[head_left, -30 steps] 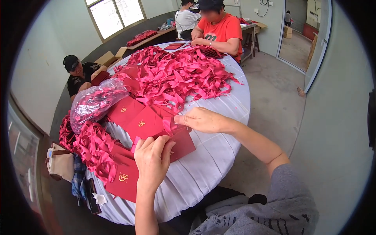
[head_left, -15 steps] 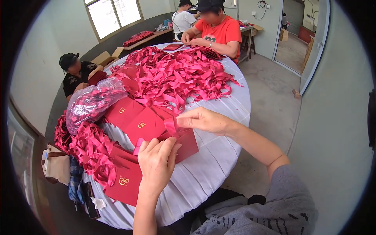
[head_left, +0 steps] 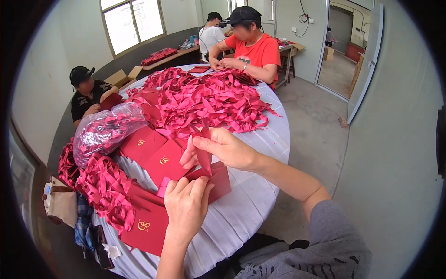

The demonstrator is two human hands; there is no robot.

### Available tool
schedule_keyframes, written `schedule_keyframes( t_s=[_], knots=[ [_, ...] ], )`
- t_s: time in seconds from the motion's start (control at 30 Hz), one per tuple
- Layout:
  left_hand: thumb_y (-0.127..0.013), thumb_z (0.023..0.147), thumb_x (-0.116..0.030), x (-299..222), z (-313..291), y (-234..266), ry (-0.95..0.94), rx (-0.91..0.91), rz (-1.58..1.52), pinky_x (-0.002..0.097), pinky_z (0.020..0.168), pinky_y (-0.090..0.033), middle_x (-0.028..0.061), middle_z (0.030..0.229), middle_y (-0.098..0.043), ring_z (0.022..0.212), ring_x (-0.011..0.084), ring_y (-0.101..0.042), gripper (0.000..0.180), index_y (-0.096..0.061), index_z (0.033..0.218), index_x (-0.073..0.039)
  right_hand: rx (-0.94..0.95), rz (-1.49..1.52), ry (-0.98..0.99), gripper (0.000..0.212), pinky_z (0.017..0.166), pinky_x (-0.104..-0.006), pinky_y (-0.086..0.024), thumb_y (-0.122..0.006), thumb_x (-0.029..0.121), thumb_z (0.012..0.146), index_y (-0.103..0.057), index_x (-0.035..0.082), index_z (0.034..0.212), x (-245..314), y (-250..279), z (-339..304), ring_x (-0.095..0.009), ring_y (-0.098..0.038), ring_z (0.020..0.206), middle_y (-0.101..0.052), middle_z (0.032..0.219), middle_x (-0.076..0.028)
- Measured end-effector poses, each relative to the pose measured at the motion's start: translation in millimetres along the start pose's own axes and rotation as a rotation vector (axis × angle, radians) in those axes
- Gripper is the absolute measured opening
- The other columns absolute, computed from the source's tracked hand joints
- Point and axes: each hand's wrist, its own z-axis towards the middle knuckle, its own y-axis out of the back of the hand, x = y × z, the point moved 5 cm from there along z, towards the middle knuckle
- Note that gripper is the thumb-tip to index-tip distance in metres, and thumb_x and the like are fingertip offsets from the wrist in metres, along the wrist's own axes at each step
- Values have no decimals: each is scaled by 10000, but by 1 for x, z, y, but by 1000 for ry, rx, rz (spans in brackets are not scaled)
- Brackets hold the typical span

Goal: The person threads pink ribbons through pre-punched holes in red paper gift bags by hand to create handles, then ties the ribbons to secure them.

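My left hand [head_left: 187, 203] is closed, its thumb and fingers pinching a pink satin ribbon [head_left: 162, 187] low down. Above it, my right hand [head_left: 225, 147] draws a length of the same ribbon [head_left: 203, 156] upward, with its thumb pressed on the strip. Just behind the left fingers stands a dark red paper piece [head_left: 221, 182], partly hidden; I cannot tell whether it is a bag or a folded card. Flat red pieces with gold emblems [head_left: 167, 160] lie beyond my hands. Another red piece with a gold emblem [head_left: 147, 222] lies left of my left wrist.
A big heap of pink ribbons [head_left: 218, 100] covers the far table. Left are a ribbon-filled clear plastic bag [head_left: 109, 128] and a smaller ribbon pile [head_left: 104, 186]. The round table has a white cloth [head_left: 241, 200]. Two people work around it, in red [head_left: 255, 53] and black [head_left: 90, 95].
My right hand has shifted left and turned, its fingers now behind the ribbon, which stands more upright. The left hand keeps its pinch. The whole view has shifted slightly.
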Motion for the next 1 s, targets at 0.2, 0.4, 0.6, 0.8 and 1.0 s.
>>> schedule_keyframes(
  t_s=[0.2, 0.4, 0.6, 0.8, 1.0],
  knots=[
    [-706, 754, -117, -4, 0, 1, -7, -4, -4, 318, 592, -351, 24, 646, -574, 587, 182, -486, 135, -593, 796, -57, 15, 143, 25, 319, 812, -353, -541, -367, 231, 1022, -542, -36, 1018, 6, -6, -1, -240, -658, 914, -648, 974, -181],
    [-702, 756, -112, -1, -1, -2, 36, 2, -8, 322, 595, -357, 29, 639, -571, 589, 186, -488, 131, -585, 774, -56, 25, 139, 39, 241, 807, -321, -534, -449, 195, 999, -533, -29, 1020, 1, 1, -1, -216, -666, 906, -665, 962, -157],
    [-696, 749, -112, 2, 4, -1, 23, -32, 9, 328, 596, -361, 30, 608, -537, 594, 193, -498, 134, -574, 775, -62, -81, -339, -39, 254, 705, -281, -491, -590, 208, 923, -672, -24, 984, -20, 4, -22, -78, -605, 784, -697, 835, -79],
    [-672, 749, -18, 13, 6, 15, 132, -41, -153, 363, 656, -402, 79, 727, -594, 681, 251, -524, 134, -589, 853, -34, -203, -636, 187, 235, 685, -264, -457, -475, 145, 981, -633, -10, 902, -11, -8, -17, -105, -578, 770, -616, 795, -45],
    [-624, 797, 43, 33, -35, 60, 405, -244, -121, 360, 709, -426, 123, 833, -599, 739, 261, -534, 107, -604, 894, 2, -183, -820, 106, 147, 726, -314, -474, -464, 16, 913, -596, -18, 967, -14, 19, -16, -193, -597, 782, -631, 847, -95]
  ],
)
